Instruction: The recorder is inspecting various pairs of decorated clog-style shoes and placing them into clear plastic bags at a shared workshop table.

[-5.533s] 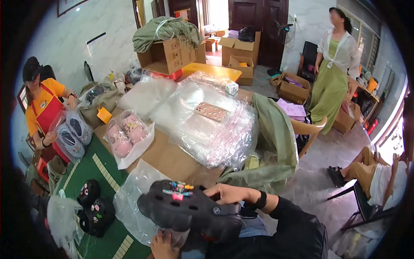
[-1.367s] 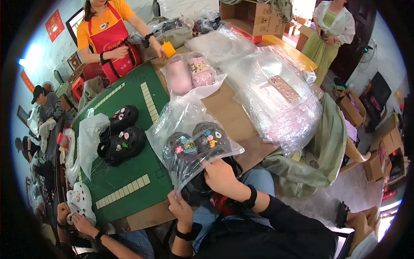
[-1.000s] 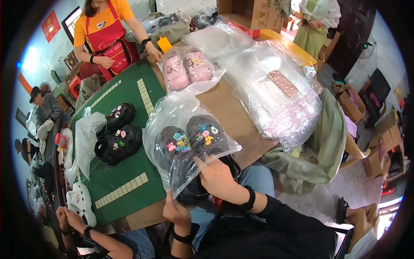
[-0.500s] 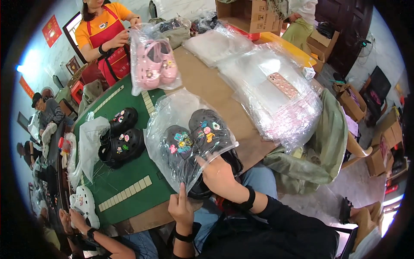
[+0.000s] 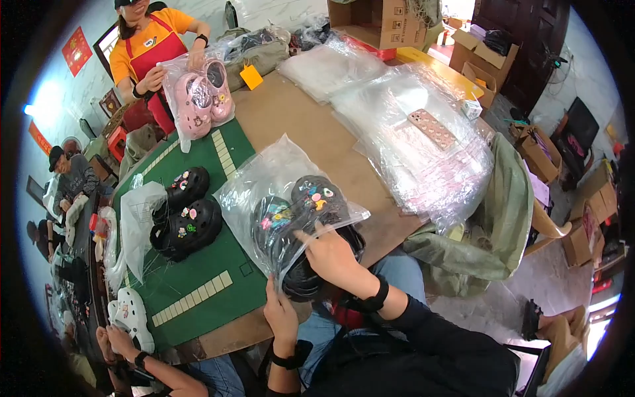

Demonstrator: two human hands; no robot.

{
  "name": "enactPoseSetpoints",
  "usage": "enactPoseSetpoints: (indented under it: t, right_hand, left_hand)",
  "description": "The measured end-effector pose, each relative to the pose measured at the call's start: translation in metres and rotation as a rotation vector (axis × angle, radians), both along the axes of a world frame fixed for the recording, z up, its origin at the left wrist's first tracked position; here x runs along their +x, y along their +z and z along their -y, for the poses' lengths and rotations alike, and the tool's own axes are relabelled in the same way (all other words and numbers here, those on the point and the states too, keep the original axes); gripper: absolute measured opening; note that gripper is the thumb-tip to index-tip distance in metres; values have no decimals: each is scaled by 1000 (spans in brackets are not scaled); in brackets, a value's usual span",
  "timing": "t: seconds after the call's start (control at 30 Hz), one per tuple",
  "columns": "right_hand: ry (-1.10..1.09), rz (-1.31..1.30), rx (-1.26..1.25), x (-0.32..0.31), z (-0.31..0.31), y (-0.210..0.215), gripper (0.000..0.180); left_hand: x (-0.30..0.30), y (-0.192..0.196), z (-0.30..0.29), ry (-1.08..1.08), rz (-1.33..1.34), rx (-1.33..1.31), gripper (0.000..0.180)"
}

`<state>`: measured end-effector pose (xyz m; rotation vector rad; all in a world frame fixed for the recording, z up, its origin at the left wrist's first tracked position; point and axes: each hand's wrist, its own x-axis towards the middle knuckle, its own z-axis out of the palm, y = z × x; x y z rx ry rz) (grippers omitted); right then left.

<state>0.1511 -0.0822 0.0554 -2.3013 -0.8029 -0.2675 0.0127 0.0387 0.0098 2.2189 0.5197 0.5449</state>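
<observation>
**Only partly bagged: black clogs at the table's near edge**

The left hand (image 5: 281, 316) pinches the near edge of a clear bag (image 5: 268, 175), its fingertips partly lost against the plastic. The right hand (image 5: 336, 259) lies across the bag's mouth, fingers bent; glare and folds make it impossible to tell whether it grips or merely presses. The black clogs (image 5: 305, 192) sit toe-first inside, colourful charms showing through blurrily, while their heels stick out, half hidden behind the right hand.

To the left, another black pair (image 5: 188, 231) rests on a green mat (image 5: 173, 286), partly behind white plastic (image 5: 140, 221). Near left, a co-worker's hands (image 5: 119, 343) touch a white clog (image 5: 134, 319). Far left, a person in orange (image 5: 159, 36), head cut off above, holds bagged pink clogs (image 5: 193, 109). Right, a patterned phone case (image 5: 431, 129) lies on stacked bags (image 5: 413, 175).
</observation>
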Motion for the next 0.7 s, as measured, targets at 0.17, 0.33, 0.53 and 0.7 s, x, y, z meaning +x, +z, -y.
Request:
enactPoseSetpoints:
  t: [0.17,0.33,0.53,0.7]
  right_hand:
    - [336,45,-33,2,39,7,46]
    - [424,-65,353,22,102,12,56]
    - [248,-168,-116,46,117,-13,128]
    - [361,-453,30,56,112,-28,134]
  left_hand:
    - [-1,-2,-1,-10,36,-168,48]
    - [-5,-4,-3,-96,100,-151,55]
    - [-9,-4,-10,-197,-54,-217,91]
    - [-6,-2,-4,-144,-36,-270,100]
